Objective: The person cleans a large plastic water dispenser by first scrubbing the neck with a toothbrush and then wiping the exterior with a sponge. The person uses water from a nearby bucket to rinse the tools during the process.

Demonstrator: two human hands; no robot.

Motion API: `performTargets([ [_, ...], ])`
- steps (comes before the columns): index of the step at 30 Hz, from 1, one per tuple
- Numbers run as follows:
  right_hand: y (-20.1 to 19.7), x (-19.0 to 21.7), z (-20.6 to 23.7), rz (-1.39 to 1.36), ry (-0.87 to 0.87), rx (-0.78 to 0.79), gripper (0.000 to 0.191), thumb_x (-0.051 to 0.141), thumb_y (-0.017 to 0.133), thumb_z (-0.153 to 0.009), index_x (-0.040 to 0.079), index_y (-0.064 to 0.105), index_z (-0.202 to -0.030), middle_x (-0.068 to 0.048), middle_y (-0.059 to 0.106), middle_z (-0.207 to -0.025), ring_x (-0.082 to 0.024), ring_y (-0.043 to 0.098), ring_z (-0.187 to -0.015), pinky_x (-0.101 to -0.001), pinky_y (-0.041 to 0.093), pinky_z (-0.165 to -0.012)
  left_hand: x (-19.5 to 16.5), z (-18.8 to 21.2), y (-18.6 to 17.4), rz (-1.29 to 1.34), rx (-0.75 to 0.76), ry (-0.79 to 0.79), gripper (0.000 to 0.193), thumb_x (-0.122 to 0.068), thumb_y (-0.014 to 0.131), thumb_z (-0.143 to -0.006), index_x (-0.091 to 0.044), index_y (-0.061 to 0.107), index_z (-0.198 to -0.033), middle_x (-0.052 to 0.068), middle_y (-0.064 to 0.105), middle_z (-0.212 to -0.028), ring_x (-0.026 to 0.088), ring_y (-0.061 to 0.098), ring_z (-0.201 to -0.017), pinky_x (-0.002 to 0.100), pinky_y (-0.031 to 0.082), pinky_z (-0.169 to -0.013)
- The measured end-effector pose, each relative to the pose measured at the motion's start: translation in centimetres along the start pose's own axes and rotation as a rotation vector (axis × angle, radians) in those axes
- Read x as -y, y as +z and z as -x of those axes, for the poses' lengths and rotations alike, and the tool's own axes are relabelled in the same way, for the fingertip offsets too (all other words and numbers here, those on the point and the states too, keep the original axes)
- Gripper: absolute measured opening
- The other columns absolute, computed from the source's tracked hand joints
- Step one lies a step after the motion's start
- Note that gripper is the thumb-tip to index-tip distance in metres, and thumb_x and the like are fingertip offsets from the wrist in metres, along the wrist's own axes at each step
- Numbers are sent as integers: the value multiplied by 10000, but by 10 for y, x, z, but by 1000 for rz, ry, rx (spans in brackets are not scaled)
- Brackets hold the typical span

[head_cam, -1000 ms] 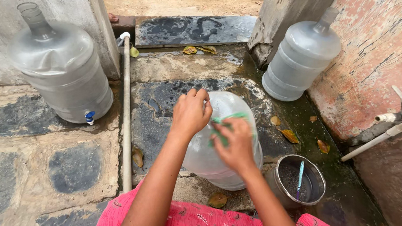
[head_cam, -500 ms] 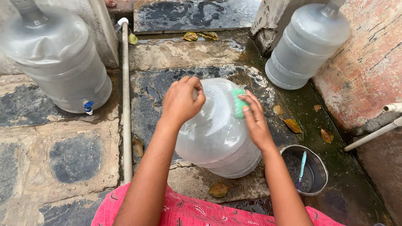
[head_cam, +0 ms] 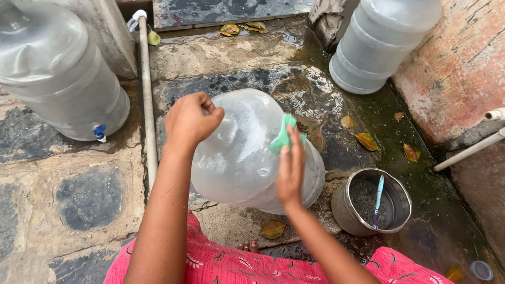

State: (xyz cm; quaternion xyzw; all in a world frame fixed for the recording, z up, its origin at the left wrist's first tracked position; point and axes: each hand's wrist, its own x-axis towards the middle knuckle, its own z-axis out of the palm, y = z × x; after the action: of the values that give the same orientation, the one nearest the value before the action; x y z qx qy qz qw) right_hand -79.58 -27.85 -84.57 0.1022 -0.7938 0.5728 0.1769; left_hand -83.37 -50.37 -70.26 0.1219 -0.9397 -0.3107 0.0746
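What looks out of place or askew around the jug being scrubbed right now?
Little stands out. The clear jug is tilted, steadied at its neck by the left hand, while the right hand presses a green scrubber on it. Dead leaves litter the wet stone floor, and a toothbrush sits in the steel pot.

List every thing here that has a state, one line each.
Middle jug: tilted, held.
Left hand: gripping the jug's neck.
Right hand: pressing green scrubber on the jug.
Left jug: upright.
Right jug: leaning.
Steel pot: open, toothbrush inside.
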Motion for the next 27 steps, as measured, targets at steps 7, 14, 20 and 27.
performTargets([
  [7,26,46,75,192,-293,-53,570,364,367,-1106,86,342,-1603,-193,147,-1730,-457,3,-1611,-601,1,-1294,-3,-2,5,-29,-47,80,217,-363,800,-784,-153,745,-787,94,739,-821,325,702,-846,453,526,-744],
  [14,-18,-57,-31,-17,307,52,792,609,107,-1047,71,264,-1606,-154,259,-1703,-313,204,-1586,-445,172,-1289,13,-8,5,43,13,225,203,-294,810,-739,-110,743,-793,107,748,-861,296,711,-827,422,538,-771],
  [20,-80,-180,-16,-136,733,115,989,767,32,-926,72,66,-1628,-167,58,-1716,-326,98,-1577,-473,147,-1255,28,-10,-3,95,92,103,250,-310,834,-730,-97,745,-824,107,733,-819,274,709,-809,389,534,-764],
  [27,-51,-146,-14,-152,513,-10,1032,774,27,-945,1,245,-1595,-204,216,-1687,-341,227,-1562,-476,228,-1249,2,-15,6,-6,107,46,253,-316,840,-744,-105,743,-845,136,715,-770,289,698,-756,407,524,-728],
])
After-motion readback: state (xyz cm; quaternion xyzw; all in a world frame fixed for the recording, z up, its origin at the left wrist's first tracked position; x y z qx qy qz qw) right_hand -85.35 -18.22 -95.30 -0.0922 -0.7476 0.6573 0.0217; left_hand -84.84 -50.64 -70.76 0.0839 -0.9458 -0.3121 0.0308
